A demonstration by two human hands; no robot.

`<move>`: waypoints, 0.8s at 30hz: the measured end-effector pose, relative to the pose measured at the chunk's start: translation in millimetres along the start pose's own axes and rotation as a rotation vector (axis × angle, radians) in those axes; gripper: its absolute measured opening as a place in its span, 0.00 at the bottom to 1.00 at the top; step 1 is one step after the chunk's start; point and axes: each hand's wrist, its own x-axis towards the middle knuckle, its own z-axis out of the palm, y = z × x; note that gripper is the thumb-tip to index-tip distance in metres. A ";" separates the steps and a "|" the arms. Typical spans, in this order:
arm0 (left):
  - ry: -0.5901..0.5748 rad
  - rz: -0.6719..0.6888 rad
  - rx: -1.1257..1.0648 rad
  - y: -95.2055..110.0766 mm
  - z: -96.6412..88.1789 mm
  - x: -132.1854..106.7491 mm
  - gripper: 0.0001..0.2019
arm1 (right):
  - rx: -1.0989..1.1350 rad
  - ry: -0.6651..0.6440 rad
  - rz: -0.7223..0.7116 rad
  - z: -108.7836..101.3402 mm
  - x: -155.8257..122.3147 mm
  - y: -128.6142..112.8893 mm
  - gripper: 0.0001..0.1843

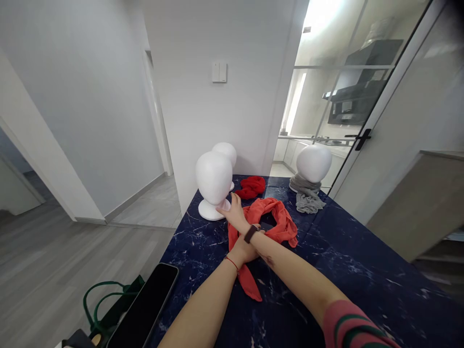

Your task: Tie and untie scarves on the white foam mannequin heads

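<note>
Apparently handling the coral scarf (284, 217) with crossed wrists as the step in hand. Lying in a loose loop on the table (344, 251), just right of and nearer than the near dummy head (213, 178), with one tail trailing nearer still.

Positioning the right hand (235, 215) beside the base of the near dummy head, above part of the scarf. Holding its fingers and thumb well apart, without any clear grip; not showing whether touching the base. Crossing the right wrist, wearing a dark wristband (250, 234), over the left hand (243, 249), nearer than and right of the near dummy head. Resting the left hand at the scarf, with fingers mostly hidden; not showing enough to tell an opening or a hold.

Standing bare and upright: the near dummy head, with a second dummy head (226, 151) just behind. Lying right of and behind the near dummy head: a red scarf (251, 187). Standing far to its right: a third dummy head (314, 162), wearing a gray scarf (308, 198) around the neck. Lying nearer and to its left: a phone (150, 299).

Judging from the crossing, calling for freeing the right wrist from the left before any wider movement, gathering the cloth firmly, and avoiding sideways knocks, possibly tipping the near dummy head.
</note>
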 end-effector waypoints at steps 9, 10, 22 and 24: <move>-0.037 0.057 0.272 11.6 -5.2 1.2 0.11 | -0.058 0.081 0.508 -77.4 -37.8 144.7 0.37; -0.010 0.019 0.289 12.1 -4.9 0.7 0.12 | 0.075 0.072 0.507 -78.0 -41.9 152.0 0.33; 0.265 -0.018 0.185 4.5 -4.0 4.6 0.26 | 0.725 0.877 0.068 -170.4 10.5 85.8 0.16; 0.242 -0.031 0.128 1.2 -0.3 4.8 0.29 | 0.724 0.764 0.068 -166.6 5.5 77.7 0.16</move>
